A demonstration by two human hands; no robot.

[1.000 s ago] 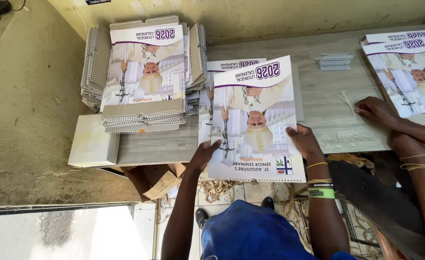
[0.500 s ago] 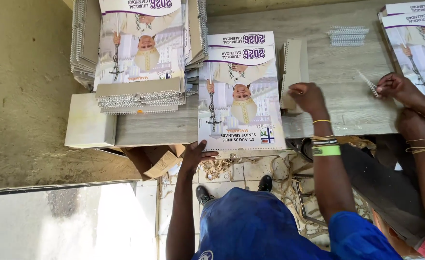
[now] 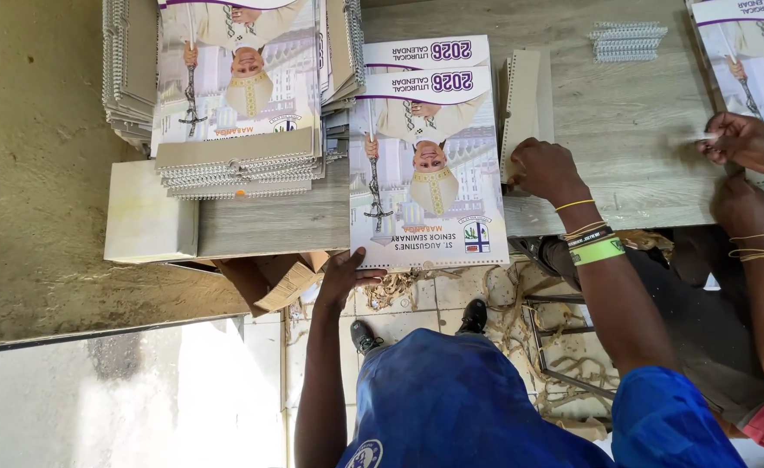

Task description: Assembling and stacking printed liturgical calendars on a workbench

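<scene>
Fingers of the left hand (image 3: 345, 276) lie spread and loose against the near edge of the wall calendar (image 3: 430, 156), steadying it from below without gripping it. Half a second ago that hand was at the same edge; the change is on the other side. Where the right hand (image 3: 545, 169) was then resting open just off the calendar's right edge, its fingers are now curled around the near end of the punched cardboard backing strip (image 3: 521, 95) that lies right of the calendar, and I judge them to be pinching it. A second ago both hands held the calendar up by its bottom edge, so it has since been set flat on the wooden worktable (image 3: 642, 121) and squared up, and the work has passed on to the backing piece.

Left of the calendar stands a tall stack of bound calendars (image 3: 235, 95), its wire spines facing the person, and beyond that a pale flat box (image 3: 148, 212). Far right of the calendar, past the strip, lies a bundle of wire binding combs (image 3: 629, 42). Further right, a co-worker's hands (image 3: 741, 143) handle something small beside another calendar stack (image 3: 746, 52); what it is I cannot tell
</scene>
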